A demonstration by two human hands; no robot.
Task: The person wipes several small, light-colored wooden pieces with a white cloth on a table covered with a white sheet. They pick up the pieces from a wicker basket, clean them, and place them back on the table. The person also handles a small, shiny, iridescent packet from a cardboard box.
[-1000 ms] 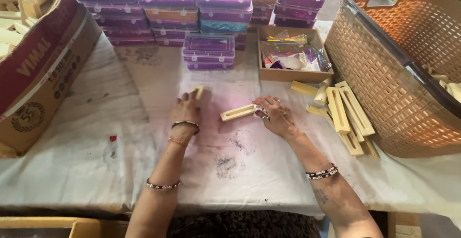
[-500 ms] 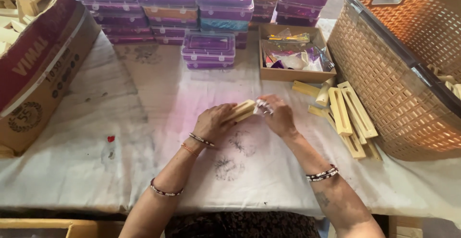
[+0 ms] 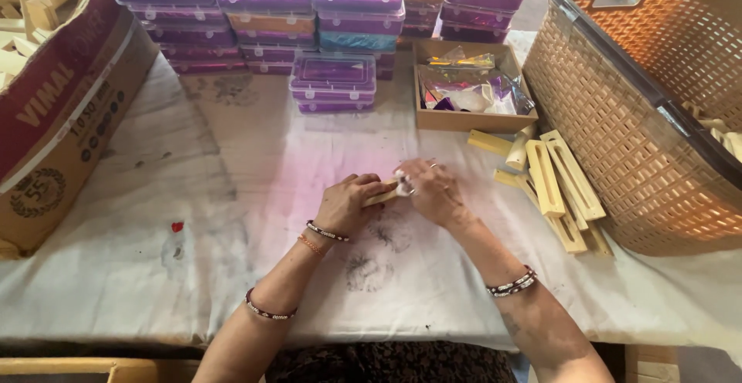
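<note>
Hands now together, left hand (image 3: 346, 204), right hand (image 3: 430, 191) pinching wooden piece (image 3: 382, 195), stained white cloth (image 3: 139, 259)

Bare forearms, no sleeves. Left hand (image 3: 348, 204): dark beaded bracelet plus thin orange band at wrist, second dark beaded bangle farther up forearm. Right hand (image 3: 430, 191): rings on fingers, dark-and-white beaded bracelet mid-forearm, small dark tattoo beneath. Dark patterned garment at lower edge.

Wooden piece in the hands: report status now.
Left hand and right hand both gripping the slotted wooden piece, just above the white tablecloth. More slotted pieces lie right, beside the woven basket. Nothing obstructing.
</note>
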